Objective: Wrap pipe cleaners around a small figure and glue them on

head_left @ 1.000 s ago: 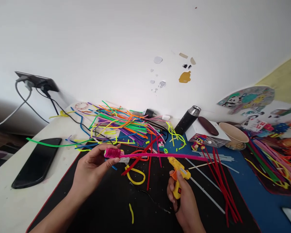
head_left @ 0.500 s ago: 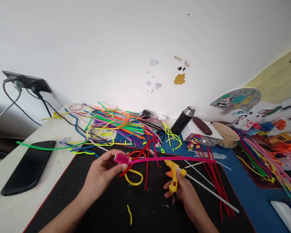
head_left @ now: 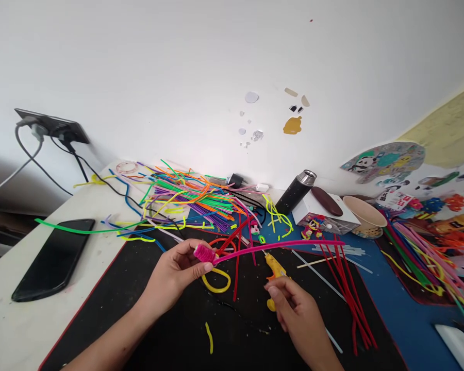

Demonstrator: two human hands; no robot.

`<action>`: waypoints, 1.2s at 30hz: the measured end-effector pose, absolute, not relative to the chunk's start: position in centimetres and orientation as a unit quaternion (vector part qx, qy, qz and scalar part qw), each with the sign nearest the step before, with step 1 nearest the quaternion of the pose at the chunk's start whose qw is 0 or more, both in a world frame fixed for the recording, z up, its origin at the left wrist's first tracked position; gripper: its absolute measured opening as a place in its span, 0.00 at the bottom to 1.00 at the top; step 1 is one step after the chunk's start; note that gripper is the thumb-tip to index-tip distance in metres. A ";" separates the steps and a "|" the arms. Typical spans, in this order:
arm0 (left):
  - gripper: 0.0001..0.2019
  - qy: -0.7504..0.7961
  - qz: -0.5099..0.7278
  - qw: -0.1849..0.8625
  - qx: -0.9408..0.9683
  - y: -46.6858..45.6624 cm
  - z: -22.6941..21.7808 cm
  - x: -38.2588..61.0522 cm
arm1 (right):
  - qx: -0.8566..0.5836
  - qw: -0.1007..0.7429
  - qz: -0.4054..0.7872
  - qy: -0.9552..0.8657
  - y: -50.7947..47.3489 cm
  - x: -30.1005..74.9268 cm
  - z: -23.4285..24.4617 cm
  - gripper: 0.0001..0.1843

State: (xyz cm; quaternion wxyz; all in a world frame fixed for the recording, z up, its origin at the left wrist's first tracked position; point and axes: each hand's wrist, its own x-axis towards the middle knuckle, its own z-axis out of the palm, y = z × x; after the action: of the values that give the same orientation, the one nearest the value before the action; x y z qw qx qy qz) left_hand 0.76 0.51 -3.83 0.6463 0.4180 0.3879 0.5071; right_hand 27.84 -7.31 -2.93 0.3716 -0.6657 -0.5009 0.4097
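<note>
My left hand (head_left: 174,273) is closed, pinching a tightly wound magenta pipe cleaner coil (head_left: 204,253) between thumb and fingers. From the coil a long magenta pipe cleaner (head_left: 278,247) stretches out to the right. My right hand (head_left: 299,314) is in front of a yellow hot glue gun (head_left: 275,265), its fingers curled and the thumb near the index finger. It covers the gun's middle, so whether it still grips the gun is hidden. A glue stick (head_left: 334,341) shows beyond the hand. A yellow pipe cleaner loop (head_left: 218,282) lies on the black mat (head_left: 170,330).
A pile of colourful pipe cleaners (head_left: 201,201) lies at the back. Red pipe cleaners (head_left: 346,293) are on the right, and a dark phone-like slab (head_left: 56,260) on the left. A black thermos (head_left: 296,193) leans beside a white box (head_left: 311,208) and a beige bowl (head_left: 365,211).
The glue gun has turned and looks lower, further from me; my right hand has shifted in front of it. My left hand and the magenta piece sit slightly further right in view.
</note>
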 end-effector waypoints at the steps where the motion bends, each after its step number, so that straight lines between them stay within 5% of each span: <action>1: 0.13 0.386 0.502 0.649 0.423 0.4 -3.8 0.9 | -0.633 0.391 0.445 -0.498 -7.0 26.8 -2.7 0.26; 9: 0.12 0.378 0.478 0.661 0.438 -1.0 -3.7 1.6 | -0.481 0.508 0.517 -0.493 -4.6 21.0 -1.9 0.23; 36: 0.11 0.309 0.430 0.757 0.383 -1.8 -3.0 2.4 | -0.523 0.470 0.552 -0.448 -2.2 20.6 -1.9 0.28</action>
State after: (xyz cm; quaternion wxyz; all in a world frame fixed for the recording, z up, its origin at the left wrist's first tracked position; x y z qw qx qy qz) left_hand 2.44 -1.82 -3.02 0.7573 0.3826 0.3088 0.4299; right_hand 20.55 -2.21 -1.95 0.4698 -0.5226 -0.4483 0.5524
